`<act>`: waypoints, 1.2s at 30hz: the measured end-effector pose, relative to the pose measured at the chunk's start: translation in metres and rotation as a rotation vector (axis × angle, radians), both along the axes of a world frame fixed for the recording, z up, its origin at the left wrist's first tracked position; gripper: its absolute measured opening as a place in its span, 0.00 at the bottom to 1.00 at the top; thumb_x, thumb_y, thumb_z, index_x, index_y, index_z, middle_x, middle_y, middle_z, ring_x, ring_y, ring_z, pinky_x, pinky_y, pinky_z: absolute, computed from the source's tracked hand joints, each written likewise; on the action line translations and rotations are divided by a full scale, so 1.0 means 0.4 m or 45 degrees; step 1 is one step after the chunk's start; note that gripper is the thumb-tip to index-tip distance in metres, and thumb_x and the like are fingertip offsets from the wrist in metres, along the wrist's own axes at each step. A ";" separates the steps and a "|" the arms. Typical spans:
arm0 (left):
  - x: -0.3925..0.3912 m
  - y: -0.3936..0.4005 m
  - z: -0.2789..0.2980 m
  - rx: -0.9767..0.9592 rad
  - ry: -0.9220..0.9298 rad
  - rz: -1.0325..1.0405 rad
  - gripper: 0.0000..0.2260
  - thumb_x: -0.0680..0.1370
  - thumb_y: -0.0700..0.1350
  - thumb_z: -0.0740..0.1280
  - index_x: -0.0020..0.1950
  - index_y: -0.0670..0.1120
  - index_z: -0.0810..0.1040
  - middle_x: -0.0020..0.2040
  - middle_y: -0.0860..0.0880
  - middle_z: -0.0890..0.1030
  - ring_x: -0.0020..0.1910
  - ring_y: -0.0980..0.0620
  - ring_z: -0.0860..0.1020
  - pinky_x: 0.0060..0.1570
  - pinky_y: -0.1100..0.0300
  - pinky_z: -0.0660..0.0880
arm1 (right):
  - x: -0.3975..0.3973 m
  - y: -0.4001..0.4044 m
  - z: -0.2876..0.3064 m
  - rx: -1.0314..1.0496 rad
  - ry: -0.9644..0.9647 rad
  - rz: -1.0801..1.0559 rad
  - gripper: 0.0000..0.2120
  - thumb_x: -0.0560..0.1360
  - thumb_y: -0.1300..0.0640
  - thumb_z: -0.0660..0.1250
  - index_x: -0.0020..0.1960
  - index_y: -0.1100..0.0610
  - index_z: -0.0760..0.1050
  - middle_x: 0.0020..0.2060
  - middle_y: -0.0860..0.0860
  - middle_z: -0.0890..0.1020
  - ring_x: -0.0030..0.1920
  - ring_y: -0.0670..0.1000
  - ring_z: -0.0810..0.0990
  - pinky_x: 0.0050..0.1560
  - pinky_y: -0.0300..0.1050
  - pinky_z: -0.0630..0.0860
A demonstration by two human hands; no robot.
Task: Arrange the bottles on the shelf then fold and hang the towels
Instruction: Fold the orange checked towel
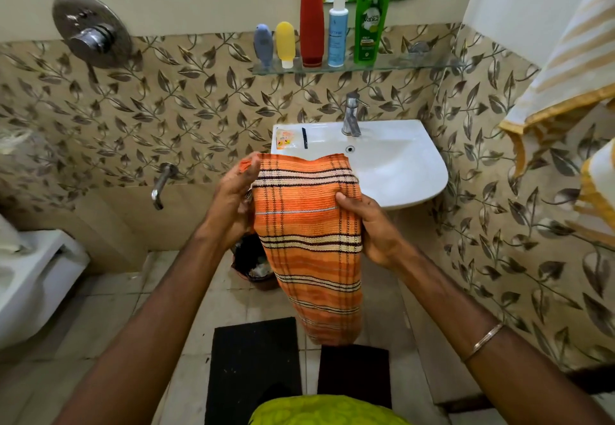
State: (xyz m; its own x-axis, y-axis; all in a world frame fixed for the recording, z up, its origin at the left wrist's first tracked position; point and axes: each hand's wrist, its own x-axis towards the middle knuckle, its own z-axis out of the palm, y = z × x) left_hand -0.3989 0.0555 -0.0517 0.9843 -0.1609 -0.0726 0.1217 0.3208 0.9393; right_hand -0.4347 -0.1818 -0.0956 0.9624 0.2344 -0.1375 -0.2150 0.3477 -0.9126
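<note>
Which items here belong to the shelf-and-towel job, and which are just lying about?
Job items:
orange checked towel, held by left hand and right hand
five bottles standing on the glass shelf
white and yellow striped towel, hanging at right

Just lying about:
sachet on the sink
bin
black floor mats

Home bathroom: washbasin (399, 171), toilet (30, 278), shower valve (91, 30), leaf-patterned tiles (186, 105).

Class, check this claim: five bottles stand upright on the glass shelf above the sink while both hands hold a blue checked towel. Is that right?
One detail is wrong: the checked towel is orange, not blue. The head view shows it gripped by the left hand and right hand, with five bottles upright on the glass shelf above the sink.
</note>
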 end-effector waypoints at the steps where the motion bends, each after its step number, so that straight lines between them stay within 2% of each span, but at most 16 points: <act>1: -0.004 -0.002 -0.014 -0.006 0.016 -0.111 0.33 0.72 0.62 0.71 0.69 0.41 0.75 0.47 0.47 0.85 0.40 0.52 0.84 0.37 0.60 0.82 | 0.001 -0.002 0.007 0.013 -0.003 -0.010 0.19 0.76 0.53 0.66 0.64 0.59 0.76 0.55 0.56 0.87 0.57 0.57 0.85 0.59 0.51 0.83; 3: -0.020 -0.011 -0.051 -0.059 0.043 -0.301 0.35 0.65 0.70 0.70 0.60 0.44 0.82 0.40 0.48 0.84 0.36 0.53 0.83 0.35 0.60 0.81 | 0.004 -0.008 0.025 0.042 -0.003 -0.046 0.20 0.76 0.53 0.67 0.65 0.61 0.76 0.56 0.58 0.86 0.58 0.59 0.85 0.61 0.53 0.82; 4: -0.031 -0.020 -0.074 -0.090 0.051 -0.352 0.36 0.64 0.71 0.69 0.58 0.45 0.83 0.41 0.46 0.85 0.39 0.51 0.85 0.37 0.59 0.82 | 0.005 -0.013 0.033 0.059 -0.007 -0.064 0.20 0.76 0.53 0.67 0.65 0.61 0.75 0.56 0.58 0.86 0.58 0.59 0.85 0.60 0.53 0.82; 6: -0.044 -0.034 -0.120 -0.077 0.059 -0.417 0.41 0.62 0.72 0.71 0.64 0.46 0.81 0.58 0.40 0.84 0.58 0.41 0.83 0.52 0.48 0.82 | 0.009 -0.024 0.045 0.097 -0.017 -0.097 0.22 0.76 0.53 0.67 0.66 0.64 0.74 0.55 0.59 0.86 0.56 0.59 0.85 0.58 0.53 0.83; 8: -0.068 -0.043 -0.152 -0.071 0.104 -0.483 0.42 0.59 0.70 0.76 0.66 0.47 0.79 0.64 0.41 0.81 0.64 0.40 0.80 0.56 0.45 0.80 | 0.011 -0.036 0.056 0.126 -0.026 -0.117 0.22 0.77 0.53 0.66 0.66 0.65 0.74 0.53 0.59 0.86 0.53 0.58 0.86 0.55 0.52 0.84; 11: -0.092 -0.039 -0.188 -0.018 0.194 -0.560 0.40 0.58 0.62 0.83 0.63 0.44 0.78 0.59 0.43 0.84 0.59 0.43 0.83 0.52 0.50 0.82 | 0.013 -0.049 0.072 0.158 -0.032 -0.162 0.24 0.77 0.53 0.67 0.67 0.66 0.74 0.53 0.59 0.86 0.52 0.58 0.87 0.52 0.52 0.84; 13: -0.106 -0.038 -0.205 0.059 0.181 -0.579 0.35 0.60 0.58 0.83 0.61 0.43 0.81 0.60 0.40 0.83 0.60 0.40 0.82 0.55 0.49 0.81 | 0.018 -0.060 0.079 0.167 -0.032 -0.199 0.24 0.79 0.53 0.66 0.69 0.67 0.73 0.53 0.60 0.85 0.53 0.59 0.86 0.51 0.52 0.84; 16: -0.117 -0.045 -0.204 0.104 0.166 -0.443 0.27 0.67 0.50 0.81 0.62 0.42 0.81 0.61 0.38 0.82 0.61 0.38 0.81 0.55 0.48 0.81 | 0.024 -0.072 0.092 0.188 -0.018 -0.225 0.21 0.81 0.53 0.64 0.68 0.66 0.73 0.53 0.60 0.85 0.52 0.58 0.87 0.50 0.51 0.84; 18: -0.122 -0.055 -0.195 0.093 0.133 -0.357 0.21 0.72 0.44 0.76 0.63 0.40 0.79 0.61 0.37 0.83 0.60 0.37 0.82 0.54 0.48 0.82 | 0.030 -0.078 0.095 0.232 0.014 -0.228 0.20 0.82 0.52 0.62 0.66 0.65 0.76 0.53 0.59 0.86 0.52 0.58 0.87 0.52 0.52 0.84; 20: -0.125 -0.064 -0.182 0.061 0.098 -0.324 0.21 0.74 0.43 0.75 0.64 0.38 0.77 0.61 0.36 0.82 0.60 0.37 0.81 0.55 0.47 0.81 | 0.033 -0.083 0.095 0.267 0.033 -0.256 0.21 0.82 0.49 0.62 0.65 0.64 0.78 0.55 0.59 0.85 0.55 0.59 0.85 0.58 0.55 0.83; 23: -0.119 -0.077 -0.152 0.013 0.073 -0.279 0.22 0.73 0.41 0.74 0.64 0.37 0.77 0.61 0.36 0.82 0.59 0.37 0.82 0.53 0.48 0.82 | 0.036 -0.095 0.080 0.235 0.044 -0.248 0.29 0.81 0.41 0.60 0.71 0.63 0.75 0.59 0.60 0.82 0.60 0.61 0.82 0.64 0.59 0.78; 26: -0.110 -0.084 -0.119 -0.007 0.047 -0.249 0.19 0.73 0.40 0.72 0.63 0.37 0.78 0.58 0.36 0.83 0.55 0.38 0.84 0.50 0.49 0.83 | 0.033 -0.099 0.044 0.242 0.083 -0.179 0.32 0.81 0.36 0.53 0.64 0.60 0.81 0.55 0.59 0.85 0.57 0.60 0.83 0.64 0.60 0.75; 29: -0.092 -0.079 -0.097 -0.033 0.022 -0.224 0.18 0.73 0.39 0.74 0.61 0.36 0.79 0.54 0.37 0.85 0.51 0.40 0.85 0.47 0.50 0.83 | 0.030 -0.096 -0.006 0.212 0.133 -0.099 0.41 0.81 0.30 0.48 0.70 0.63 0.75 0.66 0.65 0.79 0.68 0.67 0.77 0.71 0.65 0.69; 31: -0.079 -0.074 -0.081 -0.053 0.013 -0.188 0.23 0.69 0.42 0.76 0.61 0.35 0.78 0.54 0.37 0.85 0.51 0.40 0.85 0.48 0.49 0.83 | 0.020 -0.090 -0.042 0.167 0.158 -0.015 0.45 0.78 0.27 0.48 0.72 0.64 0.74 0.68 0.67 0.77 0.69 0.68 0.75 0.71 0.66 0.69; 33: -0.063 -0.065 -0.069 -0.056 -0.016 -0.177 0.25 0.67 0.43 0.78 0.61 0.36 0.78 0.55 0.37 0.84 0.53 0.39 0.84 0.50 0.47 0.83 | 0.007 -0.085 -0.074 0.099 0.131 0.061 0.43 0.76 0.26 0.53 0.68 0.63 0.77 0.63 0.68 0.79 0.65 0.68 0.78 0.66 0.62 0.74; 36: -0.046 -0.048 -0.062 -0.118 -0.022 -0.162 0.31 0.63 0.46 0.83 0.62 0.37 0.78 0.56 0.38 0.84 0.54 0.40 0.84 0.51 0.49 0.83 | -0.009 -0.079 -0.095 -0.033 0.059 0.103 0.35 0.68 0.32 0.73 0.63 0.58 0.82 0.60 0.62 0.83 0.61 0.61 0.82 0.61 0.58 0.79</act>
